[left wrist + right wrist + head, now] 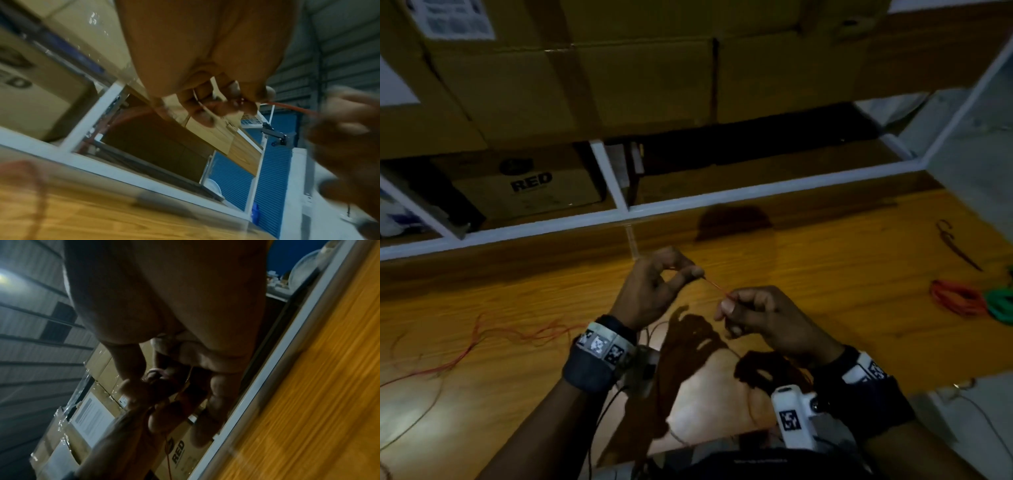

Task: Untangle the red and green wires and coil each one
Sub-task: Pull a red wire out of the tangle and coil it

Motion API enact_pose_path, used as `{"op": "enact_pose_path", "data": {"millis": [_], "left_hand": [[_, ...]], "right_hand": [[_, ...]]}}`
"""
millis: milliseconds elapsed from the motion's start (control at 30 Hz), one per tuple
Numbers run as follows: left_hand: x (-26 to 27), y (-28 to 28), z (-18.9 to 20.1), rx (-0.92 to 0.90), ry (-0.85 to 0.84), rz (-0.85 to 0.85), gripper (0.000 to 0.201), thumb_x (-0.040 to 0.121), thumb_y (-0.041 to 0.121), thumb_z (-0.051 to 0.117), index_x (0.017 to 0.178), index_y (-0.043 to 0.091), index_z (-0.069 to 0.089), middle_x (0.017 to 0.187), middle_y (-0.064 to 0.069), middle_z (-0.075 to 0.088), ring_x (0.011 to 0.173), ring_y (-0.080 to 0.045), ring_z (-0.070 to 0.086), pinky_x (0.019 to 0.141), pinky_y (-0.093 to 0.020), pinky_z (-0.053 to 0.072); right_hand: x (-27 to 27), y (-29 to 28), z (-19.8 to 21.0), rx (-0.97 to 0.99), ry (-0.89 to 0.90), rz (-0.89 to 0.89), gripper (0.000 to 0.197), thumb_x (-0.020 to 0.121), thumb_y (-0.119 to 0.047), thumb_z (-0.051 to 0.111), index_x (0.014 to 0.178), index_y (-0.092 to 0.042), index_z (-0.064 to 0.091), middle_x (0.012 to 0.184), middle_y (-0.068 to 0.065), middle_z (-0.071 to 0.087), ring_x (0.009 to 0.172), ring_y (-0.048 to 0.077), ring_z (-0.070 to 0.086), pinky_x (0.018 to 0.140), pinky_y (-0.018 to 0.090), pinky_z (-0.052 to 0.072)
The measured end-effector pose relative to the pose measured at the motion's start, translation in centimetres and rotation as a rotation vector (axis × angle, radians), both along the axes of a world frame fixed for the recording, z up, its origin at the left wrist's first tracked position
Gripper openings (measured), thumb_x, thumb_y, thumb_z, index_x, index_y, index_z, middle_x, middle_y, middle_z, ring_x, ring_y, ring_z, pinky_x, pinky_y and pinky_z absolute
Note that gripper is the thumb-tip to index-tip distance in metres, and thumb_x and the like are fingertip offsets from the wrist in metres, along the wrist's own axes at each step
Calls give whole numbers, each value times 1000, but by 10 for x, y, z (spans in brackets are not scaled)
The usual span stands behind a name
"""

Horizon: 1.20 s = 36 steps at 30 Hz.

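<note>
A thin red wire (717,287) stretches taut between my two hands above the wooden table (825,274). My left hand (697,274) pinches it between thumb and finger, with the other fingers curled. A short way to the right, my right hand (727,301) pinches the same wire. The rest of the red wire (482,339) trails loose over the table at the left. In the left wrist view the red wire (292,107) runs from my left hand (244,104) toward the blurred right hand (345,129). The right wrist view is dark; the right hand (162,376) meets the left hand (144,402) there.
A coiled red wire (955,296) and a coiled green wire (1000,305) lie together at the table's right edge. A dark slim tool (955,243) lies behind them. White shelf rails (688,202) and cardboard boxes (527,192) stand beyond the table's far edge.
</note>
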State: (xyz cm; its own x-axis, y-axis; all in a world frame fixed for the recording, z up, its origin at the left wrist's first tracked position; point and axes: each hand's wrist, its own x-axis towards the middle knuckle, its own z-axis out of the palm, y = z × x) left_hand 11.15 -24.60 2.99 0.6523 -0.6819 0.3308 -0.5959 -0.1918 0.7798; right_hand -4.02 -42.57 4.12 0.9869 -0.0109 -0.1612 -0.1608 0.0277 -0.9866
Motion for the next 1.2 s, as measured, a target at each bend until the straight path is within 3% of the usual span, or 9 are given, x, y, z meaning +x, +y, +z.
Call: {"op": "enact_pose_path", "data": {"millis": [167,267,367,500,633,733,833,933,1200], "left_hand": [[-10,-42,6,-18,116,-49,25,95,39,64,82,18,70,78,10,69,74,-8,64,65,-20,47],[-20,-66,6,-28,169,-100,23,98,35,65,82,19,72,78,1,71,71,-12,64,64,-25,47],[-31,-74,10,-90,270,-186,23,95,32,64,84,13,70,79,-9,70,74,-20,67,65,-31,50],[-51,-76,9,14,244,-157,12,97,6,52,91,5,62,84,2,61,83,1,60,79,-27,51],[-58,-71,-5,89,306,-226,20,103,19,58,98,4,71,82,-10,71,73,-21,66,66,-42,56],[-62,-57,-8,249,264,-212,22,101,40,62,108,22,73,78,1,73,62,-18,67,59,-39,56],[-59,-39,-1,344,159,-174,27,100,50,60,112,30,72,76,9,73,58,-9,65,58,-38,57],[-50,-22,11,446,3,-85,27,98,53,60,114,34,72,81,15,73,64,-2,66,62,-35,58],[-46,3,49,331,-130,-120,17,102,37,61,102,29,76,81,15,71,67,-5,66,55,-25,52]], "right_hand": [[-25,-16,1,232,-29,125,37,102,-32,51,90,-6,74,87,21,71,101,45,69,93,50,55],[-26,-18,13,530,-77,108,44,101,-37,46,93,-4,74,90,16,75,119,48,59,89,38,54],[-19,-16,24,760,-171,93,40,101,-33,48,103,-1,72,101,16,74,118,41,61,103,49,53],[-5,-13,43,900,-348,60,38,105,-22,40,114,1,69,114,18,73,127,34,60,115,55,37],[8,-25,64,945,-483,-106,34,106,-18,36,125,1,58,113,17,74,128,32,60,113,48,45],[12,-38,66,606,-523,-359,31,108,-17,38,127,-2,59,111,15,75,122,29,65,107,43,51],[11,-47,46,-308,-438,-571,28,111,-18,42,121,-11,67,108,2,77,111,16,69,99,40,54],[4,-44,20,-934,-312,-389,28,107,-21,50,93,-20,74,101,-6,74,95,13,69,85,42,55],[-6,-6,0,-779,-240,-76,29,108,-28,48,98,-18,73,103,-10,71,99,1,63,84,27,49]]}}
